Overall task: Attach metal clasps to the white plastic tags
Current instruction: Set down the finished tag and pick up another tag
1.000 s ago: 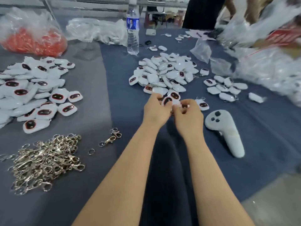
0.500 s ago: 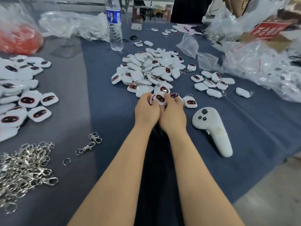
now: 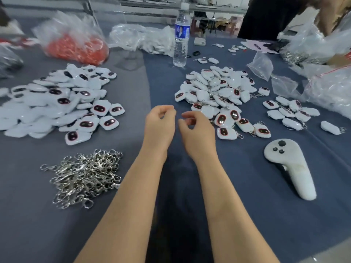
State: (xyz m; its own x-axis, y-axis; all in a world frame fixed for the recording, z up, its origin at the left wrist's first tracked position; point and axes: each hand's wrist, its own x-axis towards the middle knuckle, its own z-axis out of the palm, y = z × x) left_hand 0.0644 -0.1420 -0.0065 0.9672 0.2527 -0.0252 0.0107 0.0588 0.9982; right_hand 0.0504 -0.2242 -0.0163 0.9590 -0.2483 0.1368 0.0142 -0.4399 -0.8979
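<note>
**STATUS: BOTH GRIPS RELEASED OVER THE BENCH**

Left grip [image 3: 159,124]: held over the bench [image 3: 28,215], fingers loosely curled. Thumb and forefinger are close together, with nothing visible between them.

Right grip [image 3: 197,130]: just beside the left grip but apart from it. Fingers are loosely curled and nothing is visible in them.

Clasps [image 3: 85,175]: one tangled heap of silver metal on the grey part of the bench, left of the left forearm. Neither grip touches it.

Tags lie in three groups:
- Left tags [image 3: 62,103]: a broad pile beyond the clasps.
- Centre tags [image 3: 214,92]: a pile on the blue cloth, its near edge just beside the right grip. Several tags at that edge carry a clasp.
- Right tags [image 3: 290,112]: a loose scatter near the centre tags.

Other items:
- A white controller [image 3: 290,168] lies right of the right forearm.
- A water bottle [image 3: 181,38] stands upright beyond the centre tags.
- A clear bag [image 3: 76,46] of orange parts sits at the far left.
</note>
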